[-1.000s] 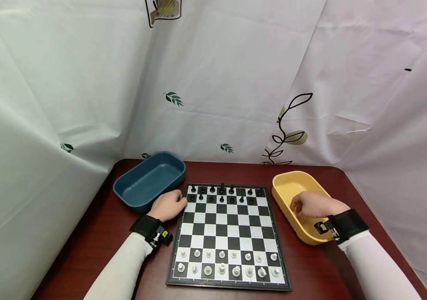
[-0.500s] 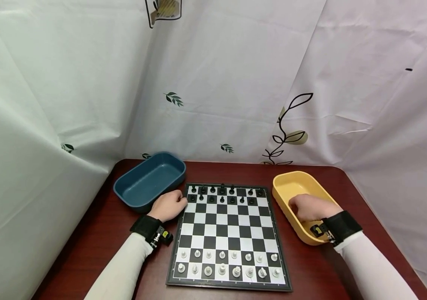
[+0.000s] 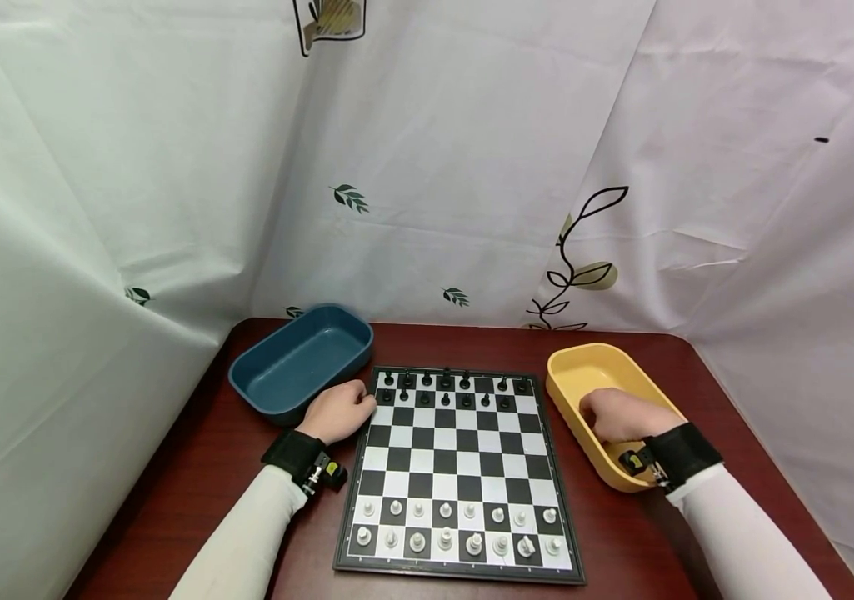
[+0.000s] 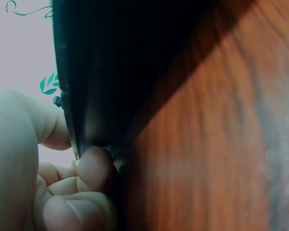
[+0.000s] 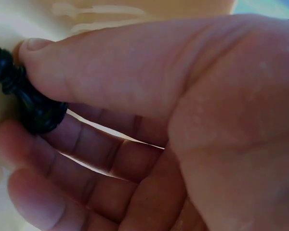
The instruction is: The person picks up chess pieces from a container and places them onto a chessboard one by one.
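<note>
In the head view a black-and-white chessboard (image 3: 464,462) lies on the table with small chess pieces at both ends. My left hand (image 3: 338,410) grips its left edge near the far corner. The left wrist view shows the thumb and fingers on either side of the board's dark edge (image 4: 70,96). My right hand (image 3: 617,414) reaches down into the yellow bin (image 3: 595,354), its fingertips hidden in the head view. Close up in the right wrist view, thumb and fingers pinch a black chess piece (image 5: 36,108) with a rounded head and a wide base.
White pieces (image 3: 445,537) fill two rows on the near side of the board, and black pieces (image 3: 445,381) stand in two rows at the far side. A blue bin (image 3: 307,358) sits at the back left. Patterned white cloth (image 3: 427,167) hangs around the table.
My right hand has shifted slightly left and deeper into the yellow bin since one second ago. The left hand keeps its place at the board's edge.
</note>
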Tool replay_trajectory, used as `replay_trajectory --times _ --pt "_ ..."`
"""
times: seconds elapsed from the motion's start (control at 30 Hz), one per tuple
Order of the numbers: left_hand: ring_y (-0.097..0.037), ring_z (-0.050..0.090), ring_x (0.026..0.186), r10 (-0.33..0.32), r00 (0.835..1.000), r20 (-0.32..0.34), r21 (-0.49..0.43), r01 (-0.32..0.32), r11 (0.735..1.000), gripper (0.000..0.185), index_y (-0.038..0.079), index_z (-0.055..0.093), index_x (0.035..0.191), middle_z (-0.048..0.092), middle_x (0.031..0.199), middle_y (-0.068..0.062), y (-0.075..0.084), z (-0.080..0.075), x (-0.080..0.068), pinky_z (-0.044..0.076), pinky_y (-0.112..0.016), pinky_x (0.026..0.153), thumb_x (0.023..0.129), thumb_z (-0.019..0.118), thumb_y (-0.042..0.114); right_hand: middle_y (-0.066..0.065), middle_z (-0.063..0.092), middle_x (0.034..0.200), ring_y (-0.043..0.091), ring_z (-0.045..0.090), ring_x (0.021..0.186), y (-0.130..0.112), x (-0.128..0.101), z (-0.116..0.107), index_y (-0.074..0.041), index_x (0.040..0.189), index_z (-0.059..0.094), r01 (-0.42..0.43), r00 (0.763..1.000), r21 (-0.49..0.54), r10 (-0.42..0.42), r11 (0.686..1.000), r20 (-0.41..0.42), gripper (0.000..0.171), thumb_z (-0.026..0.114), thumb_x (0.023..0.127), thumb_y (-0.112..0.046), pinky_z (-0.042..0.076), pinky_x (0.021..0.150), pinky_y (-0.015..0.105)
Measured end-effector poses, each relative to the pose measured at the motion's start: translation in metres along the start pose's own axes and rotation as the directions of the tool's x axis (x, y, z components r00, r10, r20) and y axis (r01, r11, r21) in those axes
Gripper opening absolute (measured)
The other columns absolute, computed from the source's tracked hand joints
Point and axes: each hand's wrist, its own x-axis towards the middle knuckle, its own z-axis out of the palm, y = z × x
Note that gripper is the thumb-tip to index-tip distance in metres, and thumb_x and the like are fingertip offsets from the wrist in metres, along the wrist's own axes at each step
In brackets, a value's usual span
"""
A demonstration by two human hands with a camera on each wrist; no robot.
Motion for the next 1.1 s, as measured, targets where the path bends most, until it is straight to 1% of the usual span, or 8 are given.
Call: replay_trajectory --times 0.1,0.2,0.4,0.5,0.6,0.8,0.93,1.1 --pt "-0.021 0.047 0.063 0.002 1.000 -0.001 0.001 -0.002 1.000 0.028 0.017 0.057 0.078 0.048 0.072 -0.002 0.0005 -0.0010 -0.0009 0.036 -0.037 0.066 0.103 0.058 0.030 -0.004 0.056 0.073 0.016 0.051 0.068 -0.0005 0.0009 0.0008 -0.016 0.080 0.065 -0.033 0.999 0.010 0.033 0.999 0.011 0.023 0.067 0.078 0.007 0.045 0.066 0.035" --pt "-0.022 0.047 0.063 0.004 1.000 -0.002 0.002 -0.004 1.000 0.028 0.017 0.057 0.079 0.047 0.072 -0.002 0.0017 -0.0023 -0.0020 0.036 -0.037 0.066 0.103 0.058 0.030 -0.003 0.058 0.074 0.015 0.052 0.069 -0.0013 0.0007 0.0010 -0.016 0.082 0.066 -0.054 0.998 0.002 0.054 0.999 0.016 0.022 0.068 0.080 0.006 0.045 0.067 0.035" --pt "-0.021 0.047 0.062 0.006 1.000 -0.002 0.004 -0.006 1.000 0.028 0.017 0.056 0.078 0.047 0.072 -0.001 0.0016 -0.0030 -0.0022 0.036 -0.037 0.065 0.103 0.058 0.030 -0.005 0.055 0.074 0.015 0.051 0.070 -0.0044 0.0005 -0.0001 -0.016 0.082 0.066 -0.053 0.999 -0.006 0.053 0.999 -0.006 0.020 0.069 0.085 0.003 0.044 0.068 0.035" --pt "-0.021 0.047 0.062 0.007 1.000 -0.003 0.002 -0.007 1.000 0.028 0.017 0.056 0.078 0.047 0.071 -0.001 0.0015 -0.0028 -0.0020 0.035 -0.037 0.065 0.103 0.058 0.030 -0.006 0.055 0.073 0.014 0.051 0.069 -0.0049 0.0009 0.0004 -0.016 0.082 0.065 -0.039 0.999 0.000 0.039 0.999 -0.030 0.020 0.069 0.086 0.003 0.044 0.067 0.035" --pt "-0.021 0.047 0.063 0.008 1.000 -0.001 0.007 -0.008 1.000 0.028 0.016 0.057 0.079 0.047 0.072 -0.002 0.0030 -0.0030 -0.0021 0.036 -0.037 0.065 0.103 0.058 0.029 -0.007 0.052 0.071 0.012 0.050 0.068 -0.0064 0.0009 0.0010 -0.018 0.080 0.063 -0.015 0.998 0.017 0.016 1.000 -0.058 0.024 0.067 0.086 0.004 0.043 0.065 0.033" --pt "-0.021 0.048 0.064 -0.001 1.000 0.003 0.015 0.001 1.000 0.027 0.016 0.057 0.079 0.048 0.073 -0.002 0.0051 -0.0035 -0.0027 0.037 -0.037 0.067 0.103 0.058 0.029 -0.010 0.050 0.071 0.011 0.048 0.068 -0.0039 0.0020 0.0023 -0.021 0.077 0.059 0.047 0.993 0.019 -0.044 0.999 -0.106 0.032 0.064 0.082 0.009 0.042 0.064 0.031" --pt "-0.021 0.049 0.064 -0.001 1.000 0.001 0.013 0.001 1.000 0.028 0.017 0.057 0.079 0.048 0.072 -0.002 0.0041 -0.0028 -0.0026 0.037 -0.037 0.066 0.103 0.058 0.030 -0.011 0.050 0.072 0.010 0.048 0.071 -0.0022 0.0022 0.0014 -0.022 0.078 0.059 0.071 0.990 0.022 -0.068 0.997 -0.123 0.031 0.067 0.083 0.008 0.041 0.066 0.031" --pt "-0.021 0.048 0.063 0.003 1.000 -0.001 0.007 -0.003 1.000 0.028 0.017 0.057 0.078 0.049 0.072 -0.002 0.0024 -0.0019 -0.0023 0.036 -0.037 0.065 0.103 0.058 0.030 -0.010 0.046 0.073 0.010 0.047 0.071 0.0004 0.0013 0.0012 -0.018 0.082 0.057 0.074 0.987 0.051 -0.066 0.996 -0.147 0.028 0.067 0.082 0.008 0.038 0.066 0.030"
